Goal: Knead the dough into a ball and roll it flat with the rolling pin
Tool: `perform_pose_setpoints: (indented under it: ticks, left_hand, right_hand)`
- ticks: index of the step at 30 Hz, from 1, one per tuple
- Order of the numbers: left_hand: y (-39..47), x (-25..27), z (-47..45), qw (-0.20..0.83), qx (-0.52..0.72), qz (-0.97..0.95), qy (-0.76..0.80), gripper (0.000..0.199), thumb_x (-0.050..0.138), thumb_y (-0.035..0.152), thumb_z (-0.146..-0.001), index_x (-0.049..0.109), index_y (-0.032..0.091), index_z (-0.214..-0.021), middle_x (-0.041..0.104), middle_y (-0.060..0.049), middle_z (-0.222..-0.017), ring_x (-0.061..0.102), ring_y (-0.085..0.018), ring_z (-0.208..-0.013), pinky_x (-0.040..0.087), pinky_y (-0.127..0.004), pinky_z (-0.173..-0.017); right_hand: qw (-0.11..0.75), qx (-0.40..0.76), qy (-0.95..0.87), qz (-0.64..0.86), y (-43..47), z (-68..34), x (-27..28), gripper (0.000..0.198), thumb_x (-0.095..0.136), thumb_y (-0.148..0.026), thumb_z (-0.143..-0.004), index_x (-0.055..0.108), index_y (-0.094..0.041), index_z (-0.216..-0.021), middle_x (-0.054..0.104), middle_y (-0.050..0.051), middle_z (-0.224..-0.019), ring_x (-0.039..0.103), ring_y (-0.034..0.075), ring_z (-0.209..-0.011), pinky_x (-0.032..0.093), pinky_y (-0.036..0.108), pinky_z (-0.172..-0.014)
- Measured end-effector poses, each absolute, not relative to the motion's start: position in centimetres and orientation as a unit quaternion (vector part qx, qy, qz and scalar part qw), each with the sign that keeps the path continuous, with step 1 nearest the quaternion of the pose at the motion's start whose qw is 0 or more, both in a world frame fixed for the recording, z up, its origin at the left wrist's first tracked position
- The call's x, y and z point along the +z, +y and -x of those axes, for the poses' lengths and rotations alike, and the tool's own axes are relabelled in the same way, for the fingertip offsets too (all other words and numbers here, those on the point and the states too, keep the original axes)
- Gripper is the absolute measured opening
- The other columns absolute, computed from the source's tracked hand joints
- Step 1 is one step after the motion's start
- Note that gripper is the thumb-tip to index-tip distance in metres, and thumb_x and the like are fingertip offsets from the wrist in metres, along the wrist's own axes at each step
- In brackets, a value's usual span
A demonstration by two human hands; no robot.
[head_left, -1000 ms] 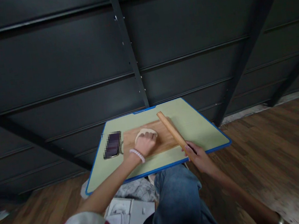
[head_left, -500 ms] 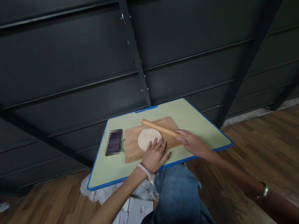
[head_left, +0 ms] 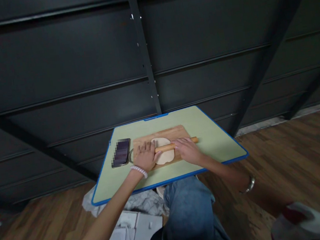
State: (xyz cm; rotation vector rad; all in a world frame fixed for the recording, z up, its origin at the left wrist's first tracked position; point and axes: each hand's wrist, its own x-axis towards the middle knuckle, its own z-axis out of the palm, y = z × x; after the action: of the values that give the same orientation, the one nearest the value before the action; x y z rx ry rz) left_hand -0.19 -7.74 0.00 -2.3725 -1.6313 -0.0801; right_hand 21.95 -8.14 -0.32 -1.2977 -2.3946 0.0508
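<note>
A wooden rolling pin [head_left: 165,147] lies across a flat round of pale dough [head_left: 165,158] on a wooden board [head_left: 175,130]. My left hand [head_left: 146,156] covers the pin's left end, its thumb beside the dough. Over the right part of the pin rests my right hand [head_left: 189,150], fingers curved round it, and the pin's right tip sticks out past the hand. Part of the dough is hidden under the pin and the left hand.
The board sits on a pale green folding table [head_left: 212,141] with a blue rim. A dark phone [head_left: 121,153], partly pixelated, lies left of the board. Behind stands a dark metal wall [head_left: 96,54]. White boxes and papers [head_left: 141,231] are on the floor below, beside my jeans-clad knee [head_left: 189,202].
My left hand has left the dough's lower edge and moved left onto the pin. The pin has swung from diagonal to nearly level across the dough, with my right hand moved inward along it.
</note>
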Motion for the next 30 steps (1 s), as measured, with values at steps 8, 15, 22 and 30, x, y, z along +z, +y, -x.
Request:
perform_pose_setpoints:
  ticks: [8, 15, 22, 30]
  left_hand:
    - [-7.2, 0.6, -0.9, 0.101, -0.010, 0.789, -0.606, 0.063, 0.018, 0.050, -0.092, 0.045, 0.008, -0.130, 0.043, -0.020, -0.138, 0.040, -0.036, -0.126, 0.030, -0.057, -0.098]
    - [-5.6, 0.9, -0.6, 0.049, -0.016, 0.792, -0.609, 0.064, 0.013, 0.048, -0.093, 0.038, 0.009, -0.136, 0.037, -0.018, -0.142, 0.030, -0.033, -0.133, 0.017, -0.061, -0.105]
    - [-3.6, 0.6, -0.2, 0.012, -0.035, 0.775, -0.630, 0.065, 0.012, 0.051, -0.092, 0.039, 0.011, -0.136, 0.033, -0.017, -0.145, 0.023, -0.033, -0.137, 0.013, -0.063, -0.106]
    - [-1.7, 0.5, 0.9, -0.008, -0.061, 0.756, -0.651, 0.062, 0.012, 0.049, -0.093, 0.049, 0.012, -0.126, 0.041, -0.016, -0.141, 0.026, -0.035, -0.135, 0.018, -0.064, -0.104]
  right_hand:
    - [0.208, -0.020, -0.850, 0.485, -4.9, -21.2, -1.4, 0.051, 0.020, -0.035, -0.096, 0.041, -0.009, -0.136, 0.037, 0.010, -0.144, 0.028, 0.019, -0.135, 0.021, 0.035, -0.110]
    - [0.178, -0.005, -0.853, 0.491, -0.1, -20.0, -0.9, 0.054, 0.014, -0.034, -0.096, 0.044, -0.010, -0.134, 0.042, 0.009, -0.141, 0.030, 0.018, -0.135, 0.020, 0.038, -0.111]
    - [0.102, 0.050, -0.865, 0.489, 4.8, -18.5, -0.6, 0.052, 0.014, -0.036, -0.096, 0.042, -0.018, -0.136, 0.039, 0.004, -0.143, 0.029, 0.018, -0.135, 0.015, 0.041, -0.112]
    - [0.051, 0.122, -0.856, 0.500, 8.3, -15.9, 1.0, 0.053, 0.017, -0.043, -0.096, 0.041, -0.016, -0.135, 0.035, 0.008, -0.146, 0.027, 0.023, -0.136, 0.017, 0.047, -0.110]
